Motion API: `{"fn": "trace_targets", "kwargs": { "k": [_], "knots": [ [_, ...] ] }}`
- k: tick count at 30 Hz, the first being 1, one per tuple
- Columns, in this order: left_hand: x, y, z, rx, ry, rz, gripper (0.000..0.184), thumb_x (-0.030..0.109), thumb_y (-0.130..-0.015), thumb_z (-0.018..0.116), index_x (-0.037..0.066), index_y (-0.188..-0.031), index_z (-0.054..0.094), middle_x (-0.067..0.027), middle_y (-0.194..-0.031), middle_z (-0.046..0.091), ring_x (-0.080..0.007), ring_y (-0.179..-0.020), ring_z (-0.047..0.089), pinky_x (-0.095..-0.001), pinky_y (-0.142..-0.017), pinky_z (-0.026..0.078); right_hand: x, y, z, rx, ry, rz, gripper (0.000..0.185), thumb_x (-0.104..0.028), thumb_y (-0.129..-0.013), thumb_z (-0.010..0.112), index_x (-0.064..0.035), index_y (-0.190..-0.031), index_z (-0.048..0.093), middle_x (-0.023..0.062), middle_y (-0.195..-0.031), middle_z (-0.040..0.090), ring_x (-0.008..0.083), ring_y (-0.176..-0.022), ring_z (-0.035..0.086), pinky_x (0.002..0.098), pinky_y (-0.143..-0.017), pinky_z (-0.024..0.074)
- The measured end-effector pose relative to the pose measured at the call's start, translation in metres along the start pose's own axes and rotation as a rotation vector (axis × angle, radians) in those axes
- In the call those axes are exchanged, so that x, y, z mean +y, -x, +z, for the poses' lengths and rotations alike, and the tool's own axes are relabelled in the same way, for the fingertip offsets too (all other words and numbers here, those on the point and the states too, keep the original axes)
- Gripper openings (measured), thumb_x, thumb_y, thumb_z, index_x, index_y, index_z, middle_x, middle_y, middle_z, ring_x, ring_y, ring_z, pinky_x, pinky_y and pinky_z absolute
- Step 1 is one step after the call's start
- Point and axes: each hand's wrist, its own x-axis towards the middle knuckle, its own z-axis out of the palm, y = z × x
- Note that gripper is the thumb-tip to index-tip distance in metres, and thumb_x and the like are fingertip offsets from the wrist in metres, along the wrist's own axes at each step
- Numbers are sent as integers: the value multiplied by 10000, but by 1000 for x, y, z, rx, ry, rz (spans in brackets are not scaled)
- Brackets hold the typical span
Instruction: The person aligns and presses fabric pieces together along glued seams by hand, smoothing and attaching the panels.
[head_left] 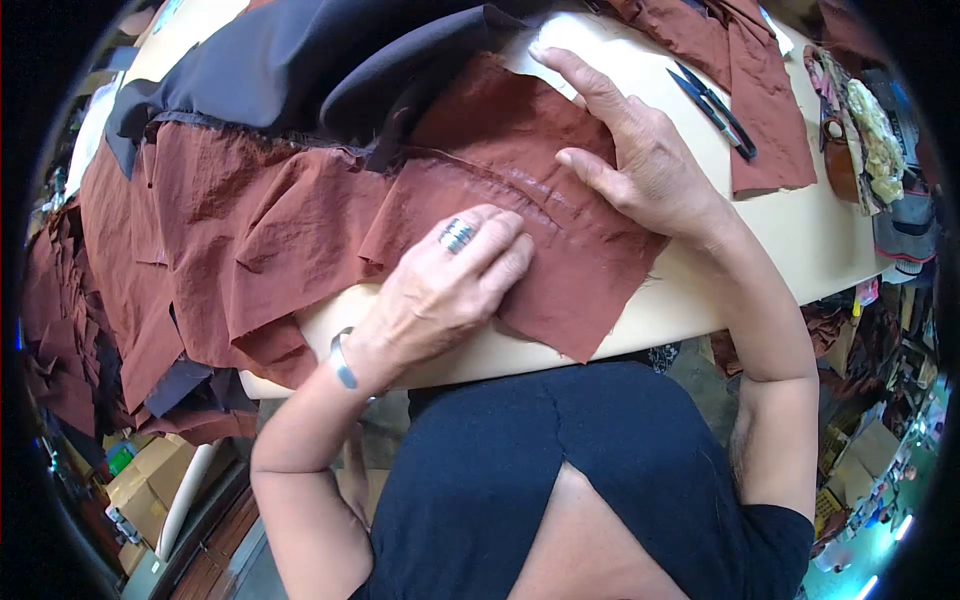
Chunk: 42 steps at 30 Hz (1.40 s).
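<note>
A rust-brown piece of cloth lies spread on the table before me, with a seam and shiny, creased marks across its middle. My left hand, wearing a ring and a metal cuff bracelet, rests on this cloth with its fingers curled in. Its fingertips are tucked under, so whatever they pinch is hidden. Over the cloth's right side is my right hand, thumb and fingers apart and nothing between them. Dark grey fabric is bunched along the upper edge of the rust-brown cloth, which continues in folds to the left.
Black thread snips lie at the upper right, beside another rust-brown cloth strip. The cream table curves off at the right, where a pouch and crumpled pale material sit. Cloth hangs over its left edge, above a cardboard box.
</note>
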Motion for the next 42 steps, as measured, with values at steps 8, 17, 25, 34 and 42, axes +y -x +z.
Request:
{"fn": "trace_targets", "kwargs": {
  "k": [8,17,25,34,42],
  "knots": [
    [1,4,16,128,2,-80,333,38,-721,596,-12,-1050,599,-161,-1037,561,-335,-978,576,-408,-846,495,-6,-18,-9,-195,-78,190,785,17,-704,646,-135,-1400,316,145,-1342,455,371,-1161,486,392,-981,414],
    [-3,4,15,87,-53,-37,384,80,-722,540,-26,-1090,573,-143,-1117,533,-290,-1034,555,-368,-886,477,4,-17,0,-120,-47,28,796,-5,-695,645,-149,-1395,295,170,-950,546,365,-839,542,435,-776,445],
    [-3,4,19,111,-53,-63,383,86,-724,541,-34,-1087,570,-145,-1149,512,-281,-1045,540,-369,-885,468,5,-16,9,-79,-37,30,791,24,-699,647,-136,-1393,304,170,-917,541,357,-817,546,430,-747,449],
    [-6,-5,5,-55,-132,-17,275,114,-770,541,19,-1024,589,-104,-1258,512,-221,-1039,537,-337,-865,440,2,-15,6,-46,-63,-76,774,41,-714,641,-92,-1398,305,121,-1367,441,328,-1229,447,374,-1035,369],
    [-7,-2,6,-81,-164,-11,263,127,-770,546,48,-1017,589,-94,-1296,504,-218,-1041,540,-340,-851,446,6,-16,6,-55,-83,-82,773,26,-718,645,-107,-1400,305,104,-1382,427,331,-1235,437,382,-1036,370]
  ]
}}
